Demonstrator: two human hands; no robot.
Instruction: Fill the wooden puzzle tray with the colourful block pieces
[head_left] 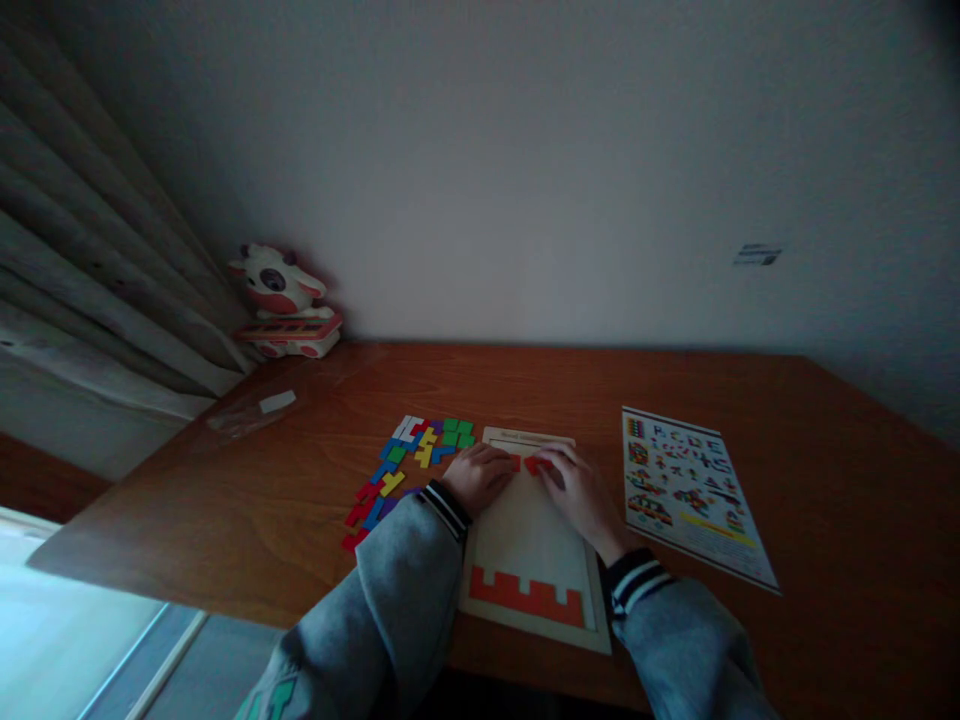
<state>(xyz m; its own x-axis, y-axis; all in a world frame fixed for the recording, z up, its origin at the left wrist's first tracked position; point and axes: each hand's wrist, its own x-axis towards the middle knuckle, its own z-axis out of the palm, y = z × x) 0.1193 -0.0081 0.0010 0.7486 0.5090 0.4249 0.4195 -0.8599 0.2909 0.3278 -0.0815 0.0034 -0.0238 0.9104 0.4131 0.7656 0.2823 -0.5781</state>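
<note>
Grey wall [487, 200] backs the table [225, 540] I'm watching. At the far end of the board [525, 528], the right hand [574, 490] pinches a red piece [533, 465]; the left hand [480, 478] bends its fingers at a red bit [516, 463], gripping or pressing, I can't tell. Red row [529, 600] fills the board's near end; loose pieces [392, 484] lie left of it, the sheet [675, 480] right. I'd judge this as placing; the next move calls for careful aligning.

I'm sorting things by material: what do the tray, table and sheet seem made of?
Tray: probably matt wood, judging by its pale frame.
Table: wood or veneer, slightly glossy, reddish-brown with faint grain.
Sheet: likely paper or card, thin and printed; gloss unclear.
</note>
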